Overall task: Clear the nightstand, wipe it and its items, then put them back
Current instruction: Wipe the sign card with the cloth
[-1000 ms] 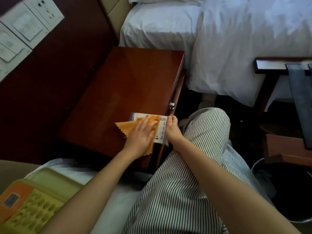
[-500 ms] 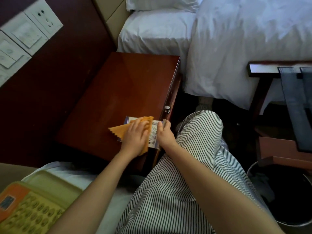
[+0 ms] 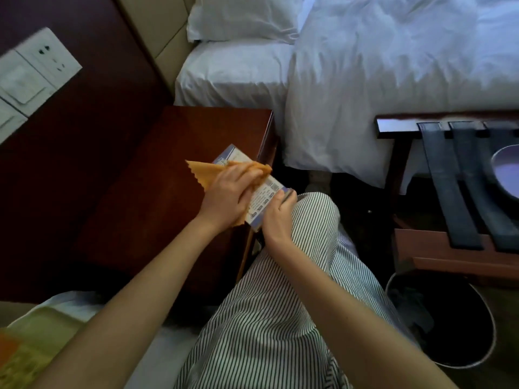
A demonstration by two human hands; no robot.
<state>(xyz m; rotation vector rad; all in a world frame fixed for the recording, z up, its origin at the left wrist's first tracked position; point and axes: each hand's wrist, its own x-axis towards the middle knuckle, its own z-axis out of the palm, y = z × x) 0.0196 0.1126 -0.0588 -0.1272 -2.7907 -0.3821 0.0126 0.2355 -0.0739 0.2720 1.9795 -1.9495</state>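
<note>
The dark red wooden nightstand point(image 3: 157, 192) has a bare glossy top. Over its near right corner I hold a flat white and blue printed box point(image 3: 262, 199), tilted and partly past the edge. My right hand point(image 3: 276, 217) grips the box at its near right end. My left hand point(image 3: 229, 196) presses an orange cloth point(image 3: 206, 174) with a zigzag edge onto the box's top face. The far end of the box shows beyond the cloth; its middle is hidden under my left hand.
A bed with white sheets point(image 3: 365, 80) and a pillow point(image 3: 241, 18) lies behind the nightstand. A luggage rack point(image 3: 455, 186) with dark straps stands at the right, a dark waste bin point(image 3: 446, 318) below it. A yellow-green telephone point(image 3: 25, 349) lies at bottom left. My striped trouser leg point(image 3: 280, 318) is beside the nightstand.
The box has turned from lying across the nightstand's near edge to a diagonal tilt, and both hands with the cloth have moved further along the right edge. The camera has swung.
</note>
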